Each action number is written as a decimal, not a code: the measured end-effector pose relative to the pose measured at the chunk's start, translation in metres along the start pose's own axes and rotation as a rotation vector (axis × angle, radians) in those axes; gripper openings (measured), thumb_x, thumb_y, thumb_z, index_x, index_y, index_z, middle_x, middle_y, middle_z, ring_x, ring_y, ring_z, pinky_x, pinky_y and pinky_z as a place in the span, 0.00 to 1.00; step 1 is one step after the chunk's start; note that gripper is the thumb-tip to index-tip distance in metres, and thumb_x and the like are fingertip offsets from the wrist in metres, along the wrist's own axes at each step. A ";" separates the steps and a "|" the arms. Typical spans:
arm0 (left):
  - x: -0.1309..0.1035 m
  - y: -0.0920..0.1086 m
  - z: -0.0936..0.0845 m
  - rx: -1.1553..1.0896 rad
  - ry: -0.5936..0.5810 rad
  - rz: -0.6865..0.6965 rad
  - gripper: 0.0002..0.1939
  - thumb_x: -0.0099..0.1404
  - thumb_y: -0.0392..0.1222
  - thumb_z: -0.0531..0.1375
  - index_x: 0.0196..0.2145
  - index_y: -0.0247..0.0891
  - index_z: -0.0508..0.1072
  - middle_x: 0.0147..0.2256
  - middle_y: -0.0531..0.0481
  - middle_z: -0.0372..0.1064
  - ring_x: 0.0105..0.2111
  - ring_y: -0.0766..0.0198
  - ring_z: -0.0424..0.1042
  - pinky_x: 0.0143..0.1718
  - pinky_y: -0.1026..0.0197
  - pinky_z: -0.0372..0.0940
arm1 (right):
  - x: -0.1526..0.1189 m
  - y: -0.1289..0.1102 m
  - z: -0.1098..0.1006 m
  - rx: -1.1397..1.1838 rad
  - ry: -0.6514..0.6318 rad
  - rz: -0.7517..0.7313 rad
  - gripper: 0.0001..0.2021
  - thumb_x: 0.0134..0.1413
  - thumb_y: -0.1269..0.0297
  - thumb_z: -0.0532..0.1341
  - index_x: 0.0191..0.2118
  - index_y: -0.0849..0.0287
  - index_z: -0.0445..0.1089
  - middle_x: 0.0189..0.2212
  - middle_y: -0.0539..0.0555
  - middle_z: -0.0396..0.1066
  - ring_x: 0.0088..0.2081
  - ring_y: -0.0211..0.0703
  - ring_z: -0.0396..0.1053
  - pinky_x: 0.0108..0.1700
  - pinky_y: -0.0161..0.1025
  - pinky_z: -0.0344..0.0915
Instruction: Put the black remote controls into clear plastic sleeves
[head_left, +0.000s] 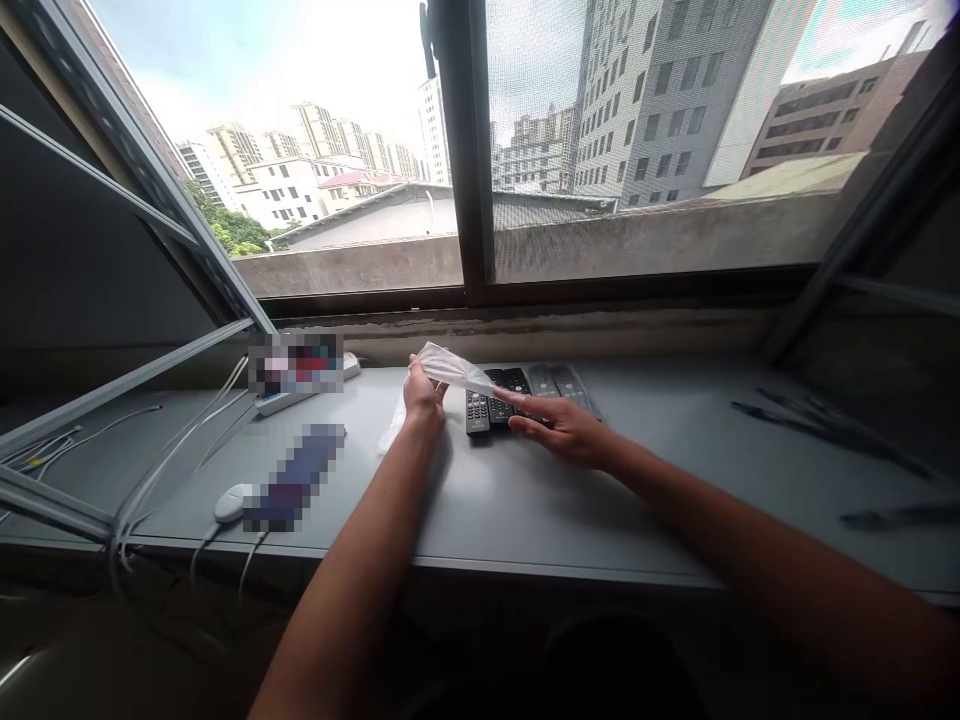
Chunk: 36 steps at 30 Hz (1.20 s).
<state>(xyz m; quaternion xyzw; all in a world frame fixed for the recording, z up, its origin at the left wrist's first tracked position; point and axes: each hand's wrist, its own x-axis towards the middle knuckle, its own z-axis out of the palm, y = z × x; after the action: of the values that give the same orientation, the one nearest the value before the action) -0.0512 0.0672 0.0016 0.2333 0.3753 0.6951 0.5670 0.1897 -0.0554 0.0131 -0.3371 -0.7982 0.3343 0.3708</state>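
My left hand (425, 388) is closed on one end of a thin, clear plastic bag (457, 368), raised above the grey tabletop. The bag stretches to the right, and its far end meets the fingertips of my right hand (566, 428). That hand has its fingers stretched out and apart; whether a fingertip is inside the bag I cannot tell. Below and behind the bag lie several black remote controls (478, 412) side by side, partly covered by the bag and my right hand. To their right, more remotes in clear wrapping (559, 385) lie on the table.
Another piece of clear plastic (391, 428) lies beside my left wrist. A white power strip (307, 385), a blurred-out phone-like object (296, 485) and a round white charger (232, 503) with cables are at the left. Dark cables (832, 430) lie on the right; a window (472, 150) stands behind.
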 end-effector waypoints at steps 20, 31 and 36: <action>0.001 0.005 -0.001 -0.072 -0.017 -0.011 0.21 0.83 0.47 0.52 0.48 0.32 0.82 0.48 0.37 0.84 0.46 0.58 0.83 0.46 0.62 0.75 | -0.001 0.001 -0.001 -0.018 0.024 -0.040 0.28 0.72 0.45 0.65 0.71 0.46 0.73 0.70 0.51 0.71 0.75 0.62 0.63 0.77 0.59 0.56; 0.002 0.007 -0.001 -0.098 -0.012 -0.003 0.24 0.83 0.48 0.49 0.51 0.32 0.82 0.47 0.38 0.84 0.50 0.57 0.83 0.54 0.59 0.74 | -0.001 -0.003 -0.002 0.003 0.000 -0.019 0.30 0.71 0.44 0.66 0.72 0.48 0.72 0.71 0.53 0.70 0.74 0.62 0.64 0.77 0.58 0.57; 0.003 0.008 -0.002 -0.144 -0.053 0.053 0.24 0.83 0.49 0.49 0.50 0.33 0.82 0.49 0.39 0.83 0.47 0.59 0.83 0.53 0.59 0.74 | -0.001 -0.004 -0.002 0.015 -0.008 -0.019 0.29 0.72 0.44 0.65 0.72 0.45 0.71 0.70 0.50 0.71 0.74 0.61 0.65 0.77 0.59 0.57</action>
<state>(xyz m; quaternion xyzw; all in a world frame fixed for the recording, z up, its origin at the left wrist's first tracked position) -0.0584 0.0690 0.0060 0.2200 0.3031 0.7286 0.5734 0.1910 -0.0579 0.0170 -0.3256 -0.8004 0.3380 0.3731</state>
